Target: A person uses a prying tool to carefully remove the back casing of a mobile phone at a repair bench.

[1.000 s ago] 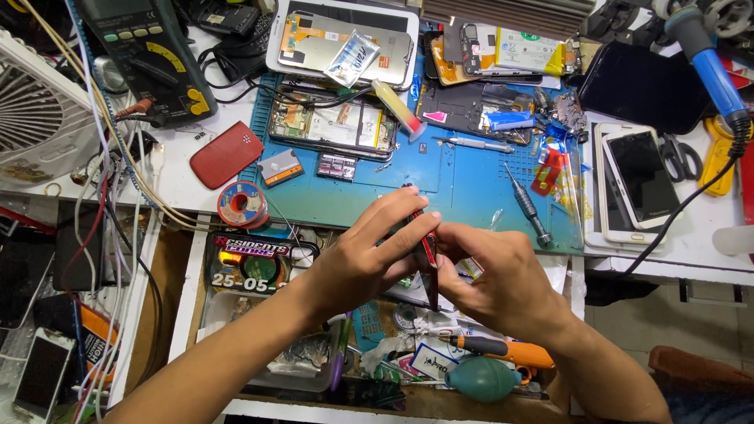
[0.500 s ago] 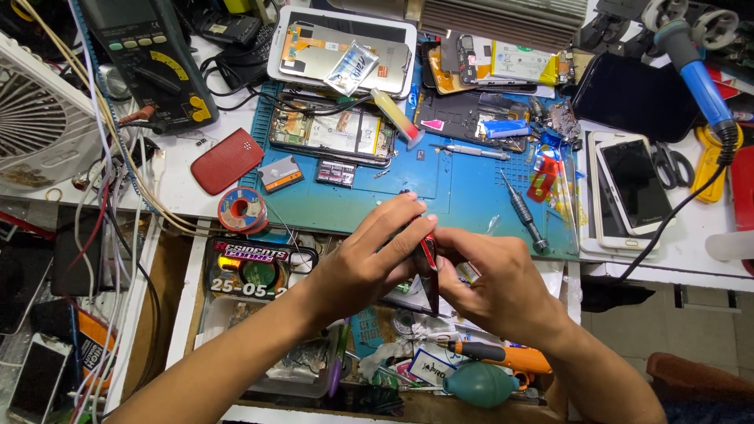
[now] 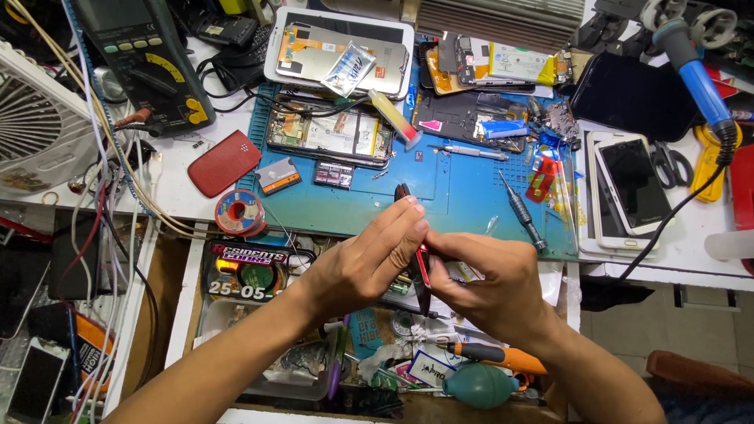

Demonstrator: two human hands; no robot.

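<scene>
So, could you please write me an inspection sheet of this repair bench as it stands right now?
Surface: blue work mat on a white bench top, crowded along its far edge.
Job's things: small red and black device held edge-on between both hands, above an open drawer.
Clutter: opened phone, white tablet shell, red phone cover, solder spool, screwdriver, white phone, teal blower bulb.
Grippers: left hand and right hand both pinch the device.
Cables: wire bundle down the left; black cord from the blue-handled soldering iron.
Surroundings: multimeter, white fan, scissors.
</scene>
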